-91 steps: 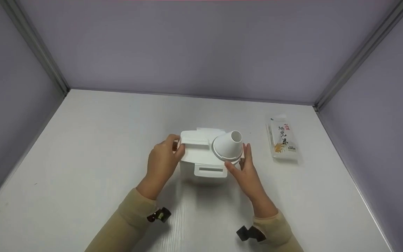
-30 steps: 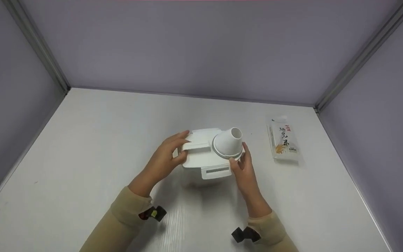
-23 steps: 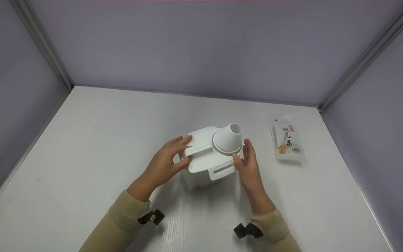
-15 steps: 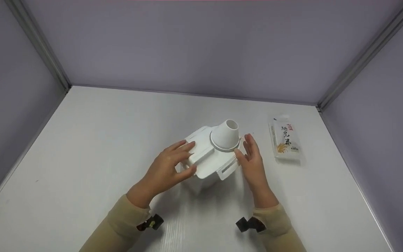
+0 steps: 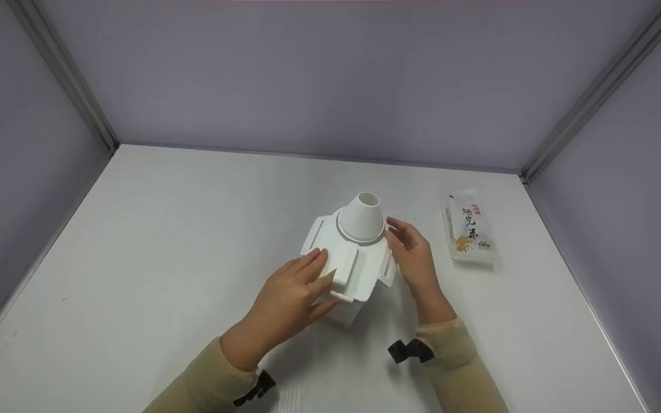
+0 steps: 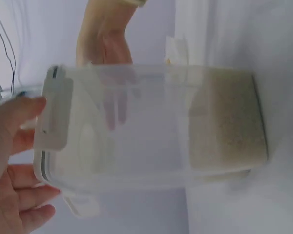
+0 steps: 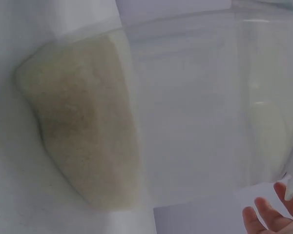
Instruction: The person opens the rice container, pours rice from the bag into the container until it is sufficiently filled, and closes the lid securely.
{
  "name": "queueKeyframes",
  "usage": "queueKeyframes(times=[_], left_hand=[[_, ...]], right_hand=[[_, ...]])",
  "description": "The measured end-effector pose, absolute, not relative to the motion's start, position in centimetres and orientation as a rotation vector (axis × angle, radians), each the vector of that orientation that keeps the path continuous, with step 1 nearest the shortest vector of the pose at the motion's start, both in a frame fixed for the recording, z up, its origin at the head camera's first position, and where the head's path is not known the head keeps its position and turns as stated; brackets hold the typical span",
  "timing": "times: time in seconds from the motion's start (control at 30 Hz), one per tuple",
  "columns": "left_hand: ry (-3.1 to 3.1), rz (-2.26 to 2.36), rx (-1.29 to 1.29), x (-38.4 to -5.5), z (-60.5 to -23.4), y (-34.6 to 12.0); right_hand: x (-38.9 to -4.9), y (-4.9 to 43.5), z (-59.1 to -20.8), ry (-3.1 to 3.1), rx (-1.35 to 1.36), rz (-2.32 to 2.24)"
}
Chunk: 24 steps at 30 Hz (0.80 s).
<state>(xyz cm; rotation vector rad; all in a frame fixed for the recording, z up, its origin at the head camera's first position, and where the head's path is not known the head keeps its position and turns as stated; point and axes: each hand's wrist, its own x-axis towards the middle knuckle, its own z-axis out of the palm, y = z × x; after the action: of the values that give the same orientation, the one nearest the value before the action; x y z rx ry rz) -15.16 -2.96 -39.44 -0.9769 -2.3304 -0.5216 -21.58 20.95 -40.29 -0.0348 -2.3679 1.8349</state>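
A clear storage container [image 6: 141,126] stands upright on the table, part-filled with rice [image 7: 83,122]. Its white lid [image 5: 372,275] carries a raised bar and a hollow white cone [image 5: 362,219], narrow end up. White clips hang from the lid's sides, one clip [image 6: 56,114] large in the left wrist view. My left hand [image 5: 290,295] lies over the lid's near left end, fingertips on top by the bar and thumb along the near edge. On the other side my right hand [image 5: 415,258] has loosely extended fingers beside the cone, fingertips right at the lid's edge.
A plastic-wrapped packet [image 5: 468,229] with printed characters lies on the white table [image 5: 152,241] to the right of the container. Lilac panels [image 5: 330,80] wall in the back and both sides.
The container has turned counterclockwise as seen from above, its cone swinging to the far side. My left hand followed the lid rightward and nearer; the right hand's grip has loosened. The packet stays put.
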Motion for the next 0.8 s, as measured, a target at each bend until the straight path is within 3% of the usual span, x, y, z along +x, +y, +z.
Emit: queueKeyframes(times=[0.4,0.8], left_hand=[[-2.236,-0.293,-0.773,-13.4,-39.6,0.4],[-2.178,-0.346,-0.719,-13.6,-40.3,0.4]], right_hand=[[-23.0,20.9,-40.1,-2.426,-0.049,1.754],[-23.7,20.4,-40.3,-2.412,0.008,1.736]])
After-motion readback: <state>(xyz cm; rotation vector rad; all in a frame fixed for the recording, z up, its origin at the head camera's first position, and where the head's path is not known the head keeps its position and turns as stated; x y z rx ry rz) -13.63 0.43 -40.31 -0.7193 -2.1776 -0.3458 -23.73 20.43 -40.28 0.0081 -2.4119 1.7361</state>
